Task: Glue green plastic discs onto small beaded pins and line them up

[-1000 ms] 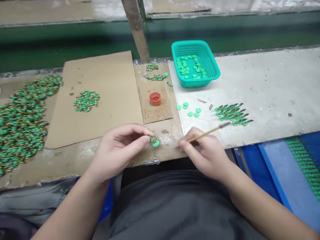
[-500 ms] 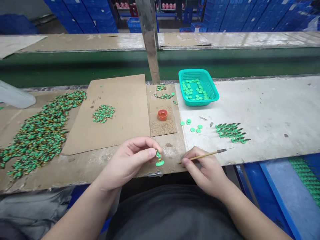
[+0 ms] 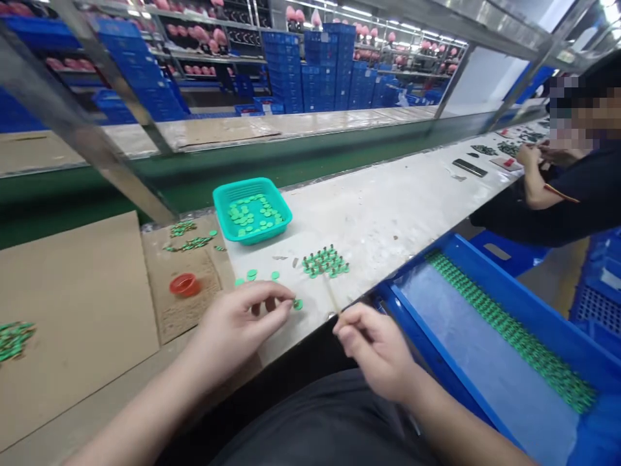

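Observation:
My left hand (image 3: 237, 327) is closed in a pinch on a small green figure on a round base (image 3: 297, 303), held just above the table edge. My right hand (image 3: 373, 346) is closed round a thin wooden paintbrush (image 3: 331, 294) whose tip points away toward a cluster of standing green figures (image 3: 325, 262). A red paint cap (image 3: 184, 284) sits on a brown mat to the left. Loose green discs (image 3: 252, 275) lie between the cap and the cluster.
A teal basket (image 3: 228, 194) holding green discs stands behind the cluster. A blue tray (image 3: 485, 362) with a row of green figures lies at my right. Cardboard (image 3: 72, 291) covers the left table. Another person (image 3: 557, 188) works at the far right. Blue crates fill the background.
The view has swung right and upward, bringing the blue tray and the other person into sight. My left hand still pinches the figure; the brush now points forward rather than rightward.

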Demonstrator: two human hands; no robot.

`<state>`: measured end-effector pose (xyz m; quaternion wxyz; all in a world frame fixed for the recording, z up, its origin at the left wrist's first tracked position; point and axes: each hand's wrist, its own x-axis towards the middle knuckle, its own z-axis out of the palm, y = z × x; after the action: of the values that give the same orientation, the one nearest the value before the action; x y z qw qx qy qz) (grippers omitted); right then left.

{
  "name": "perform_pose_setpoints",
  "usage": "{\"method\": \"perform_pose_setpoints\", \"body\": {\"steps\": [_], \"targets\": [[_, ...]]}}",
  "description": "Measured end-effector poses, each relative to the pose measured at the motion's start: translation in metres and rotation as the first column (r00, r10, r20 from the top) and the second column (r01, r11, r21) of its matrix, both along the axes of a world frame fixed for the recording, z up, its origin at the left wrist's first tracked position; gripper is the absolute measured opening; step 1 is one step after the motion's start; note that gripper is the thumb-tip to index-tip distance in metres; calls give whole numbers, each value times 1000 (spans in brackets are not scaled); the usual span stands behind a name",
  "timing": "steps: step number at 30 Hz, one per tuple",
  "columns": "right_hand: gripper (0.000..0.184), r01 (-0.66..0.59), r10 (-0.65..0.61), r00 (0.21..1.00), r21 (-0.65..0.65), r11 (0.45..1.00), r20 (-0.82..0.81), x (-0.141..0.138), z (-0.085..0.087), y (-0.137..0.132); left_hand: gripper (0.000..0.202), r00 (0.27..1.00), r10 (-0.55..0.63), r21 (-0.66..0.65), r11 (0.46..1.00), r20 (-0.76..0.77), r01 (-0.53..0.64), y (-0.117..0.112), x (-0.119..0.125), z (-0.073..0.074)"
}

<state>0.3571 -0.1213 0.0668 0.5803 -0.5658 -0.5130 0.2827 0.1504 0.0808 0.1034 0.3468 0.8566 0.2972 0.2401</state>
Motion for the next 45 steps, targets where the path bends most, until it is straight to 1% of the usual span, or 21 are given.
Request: {"method": "perform_pose_setpoints", "body": {"steps": [3,5,8,9,11,12,14,15,18,20,22,23,25,27,29,31,33,37,41,43,45], "targets": [[36,266,-260,962,77,961,-81,24,7,-19,34,999,7,69,998,-45,-4,1,44,-8],[34,368,-351,927,140,919,-129,37,11,-27,35,995,48,102,994,-84,-40,2,62,-14],[19,431,-396,897,194,881,-196,50,17,-36,33,984,102,139,987,-144,-81,2,76,-21],[24,439,-397,892,208,874,-214,54,19,-39,32,981,112,149,985,-159,-89,2,78,-23],[46,428,-377,897,245,870,-230,61,24,-43,32,976,129,164,981,-177,-99,0,81,-25],[50,418,-364,903,270,867,-229,64,27,-45,33,974,135,171,980,-182,-104,-2,83,-26],[38,398,-336,913,321,859,-232,70,32,-46,35,973,146,185,976,-180,-112,-5,85,-28],[30,383,-313,918,340,859,-245,73,34,-47,35,973,151,191,975,-175,-116,-7,84,-28],[30,337,-229,925,370,866,-305,79,38,-47,39,971,187,219,964,-148,-152,-4,73,-19],[18,365,-251,913,365,857,-322,81,40,-47,47,957,262,254,941,-126,-224,10,56,-3],[4,434,-320,887,365,824,-332,83,41,-45,53,926,354,297,905,-133,-304,32,35,18],[15,453,-335,878,366,813,-343,84,40,-43,52,909,383,316,893,-165,-319,44,25,26],[48,453,-315,872,372,810,-374,83,38,-38,43,892,367,328,904,-265,-275,63,11,37],[63,429,-286,875,353,831,-390,80,34,-31,36,877,299,311,932,-376,-184,74,7,34],[63,402,-273,884,317,859,-380,75,30,-24,32,855,252,299,947,-453,-121,75,11,21],[60,361,-250,897,277,891,-366,69,27,-18,30,832,242,303,948,-499,-94,71,18,6],[58,328,-224,903,255,910,-366,64,26,-14,26,813,232,305,950,-534,-71,67,25,-4],[52,306,-206,908,240,921,-364,54,29,-8,20,789,177,287,958,-589,-1,67,31,-9],[42,267,-192,929,216,939,-315,40,33,1,33,785,135,277,960,-605,48,68,34,-11],[41,243,-175,938,209,947,-299,33,34,5,28,806,137,305,951,-576,57,65,29,-13],[41,219,-158,947,200,955,-280,25,35,9,21,836,165,367,929,-524,47,57,13,-15]]}}
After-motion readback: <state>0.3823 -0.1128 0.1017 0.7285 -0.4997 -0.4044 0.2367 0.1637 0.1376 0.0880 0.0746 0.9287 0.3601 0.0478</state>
